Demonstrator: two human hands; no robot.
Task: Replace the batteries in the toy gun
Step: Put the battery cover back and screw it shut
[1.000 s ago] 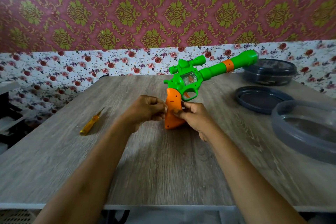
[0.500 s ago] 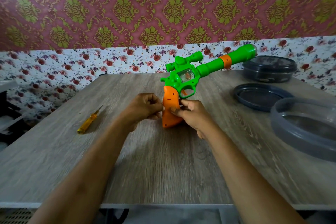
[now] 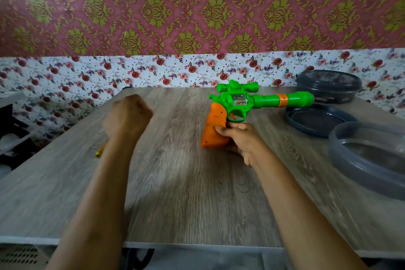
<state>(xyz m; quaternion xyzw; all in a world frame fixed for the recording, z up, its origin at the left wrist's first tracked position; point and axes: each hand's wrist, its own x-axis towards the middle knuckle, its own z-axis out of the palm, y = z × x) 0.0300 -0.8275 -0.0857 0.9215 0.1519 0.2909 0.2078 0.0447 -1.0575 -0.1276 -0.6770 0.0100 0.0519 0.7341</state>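
Observation:
A green toy gun (image 3: 241,101) with an orange grip (image 3: 213,131) and an orange band on its barrel stands on the wooden table (image 3: 186,182), barrel pointing right. My right hand (image 3: 238,138) holds the orange grip from the right side. My left hand (image 3: 127,116) hovers over the table well left of the gun, fingers curled in a fist; whether it holds anything small is hidden. A yellow screwdriver (image 3: 101,151) lies on the table, mostly covered by my left forearm.
A dark round lidded container (image 3: 328,85) sits at the back right. A dark lid (image 3: 317,119) lies in front of it. A large grey translucent bowl (image 3: 368,158) stands at the right edge. Black shelving (image 3: 11,136) is left of the table.
My left hand has left the gun's grip and moved left and up toward the screwdriver. The gun's barrel has tipped down to level, held by my right hand alone.

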